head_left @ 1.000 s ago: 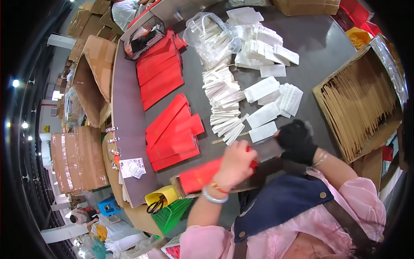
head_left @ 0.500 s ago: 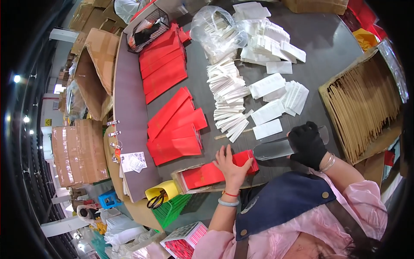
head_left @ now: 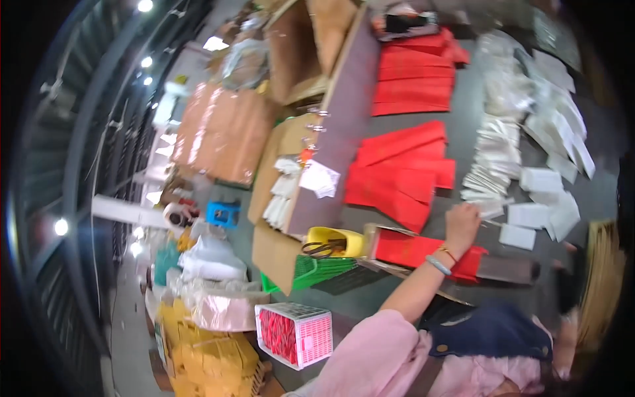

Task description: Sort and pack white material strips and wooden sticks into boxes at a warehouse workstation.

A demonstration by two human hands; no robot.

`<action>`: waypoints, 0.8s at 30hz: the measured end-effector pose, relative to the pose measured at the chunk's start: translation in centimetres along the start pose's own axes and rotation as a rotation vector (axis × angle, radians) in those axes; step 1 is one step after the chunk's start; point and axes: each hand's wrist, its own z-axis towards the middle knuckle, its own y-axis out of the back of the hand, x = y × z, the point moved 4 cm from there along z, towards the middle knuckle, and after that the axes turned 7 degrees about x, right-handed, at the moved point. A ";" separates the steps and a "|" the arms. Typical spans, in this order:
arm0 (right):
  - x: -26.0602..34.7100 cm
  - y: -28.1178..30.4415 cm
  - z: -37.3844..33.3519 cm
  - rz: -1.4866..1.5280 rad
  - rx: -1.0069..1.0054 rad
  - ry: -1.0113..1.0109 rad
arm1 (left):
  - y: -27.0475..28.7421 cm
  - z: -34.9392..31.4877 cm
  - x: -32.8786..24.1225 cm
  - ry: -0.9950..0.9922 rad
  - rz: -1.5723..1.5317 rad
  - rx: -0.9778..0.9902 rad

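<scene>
Smooth red packets (head_left: 413, 249) lie in a long cardboard tray (head_left: 372, 242) left of the blurred, black-gloved right hand (head_left: 567, 291), its grip unclear, while past them the left hand (head_left: 463, 223) curls, I cannot tell around what, by thin white slips (head_left: 493, 155) before a crumpled clear bag (head_left: 506, 79).

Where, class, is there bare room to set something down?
Bare tabletop shows between the red paper packets and the column of white paper slips; a narrower gap splits the packets. Crowded: right of that column, among scattered white slips, and around the left hand, near the red-filled cardboard tray.
</scene>
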 end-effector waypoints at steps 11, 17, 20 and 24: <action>-18.4 -5.4 3.6 -0.016 -0.092 -0.146 | -2.0 0.6 -3.6 -0.231 -0.066 0.042; -26.8 10.0 -19.9 -0.275 -0.310 -0.653 | -0.6 0.3 -4.4 -0.319 -0.120 0.183; -21.3 11.6 -18.5 -0.616 -0.154 -0.758 | -1.4 1.1 -6.2 -0.365 -0.116 0.188; -25.4 12.2 -22.6 -0.642 -0.323 -0.777 | -1.9 1.8 -8.4 -0.339 -0.173 0.241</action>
